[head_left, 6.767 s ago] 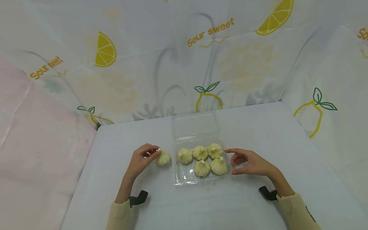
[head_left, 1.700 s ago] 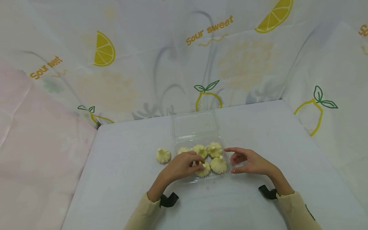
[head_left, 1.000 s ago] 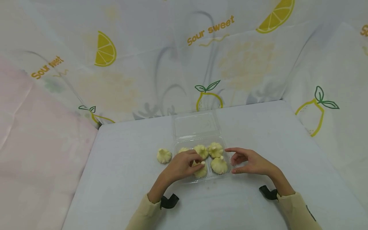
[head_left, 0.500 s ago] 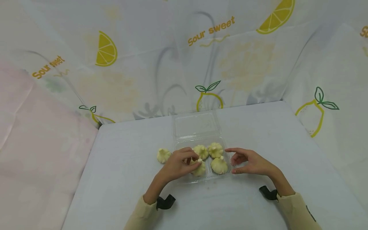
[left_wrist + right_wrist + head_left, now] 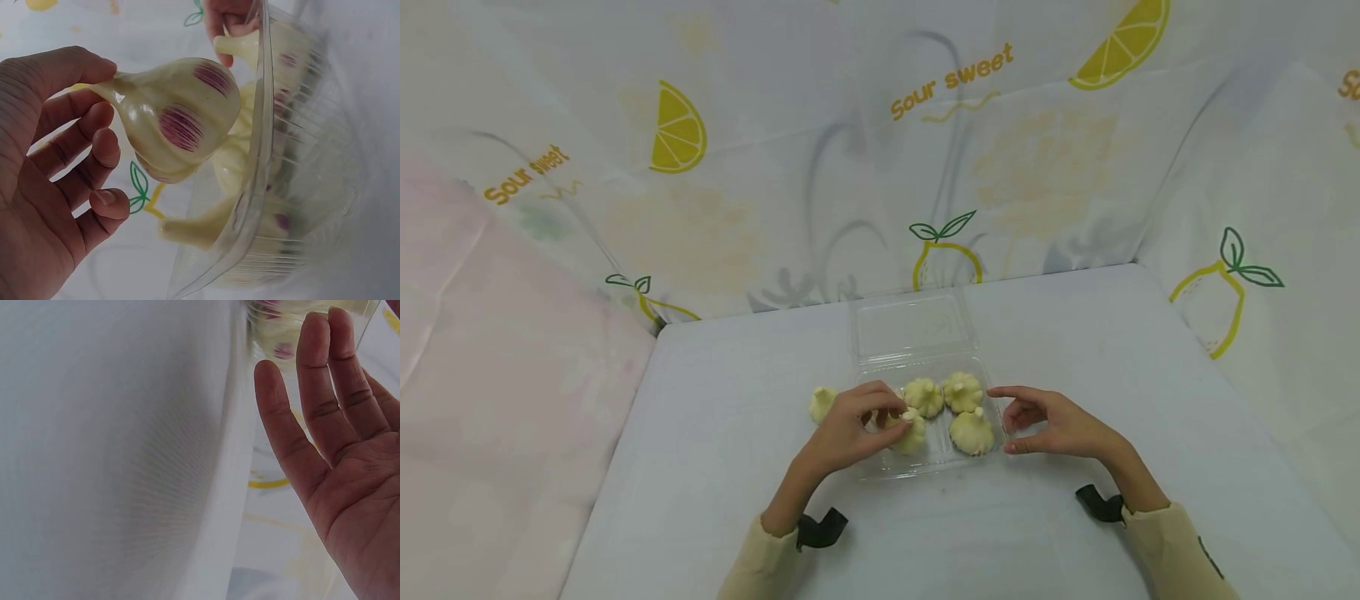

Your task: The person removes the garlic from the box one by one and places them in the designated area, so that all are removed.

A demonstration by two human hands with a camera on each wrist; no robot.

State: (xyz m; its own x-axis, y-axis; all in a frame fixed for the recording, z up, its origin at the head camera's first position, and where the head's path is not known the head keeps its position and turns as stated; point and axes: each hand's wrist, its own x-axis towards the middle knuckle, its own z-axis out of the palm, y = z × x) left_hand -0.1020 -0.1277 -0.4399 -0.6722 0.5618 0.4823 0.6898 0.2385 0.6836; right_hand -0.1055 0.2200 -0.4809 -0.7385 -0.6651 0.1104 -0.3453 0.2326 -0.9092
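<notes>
Escaping the head view, purple streaks (image 5: 181, 129) mark garlic (image 5: 174, 107) in left fingers (image 5: 87, 65).

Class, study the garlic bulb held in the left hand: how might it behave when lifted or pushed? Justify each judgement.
The garlic bulb probably feels slippery, as its surface looks smooth and shiny. Pinched by the left hand at its narrow stem, it may swing or twist when lifted. Its rounded sides suggest it could roll if pushed.

The left hand (image 5: 853, 427) pinches with its fingertips; the right hand (image 5: 1051, 425) has thumb and forefinger apart.
</notes>
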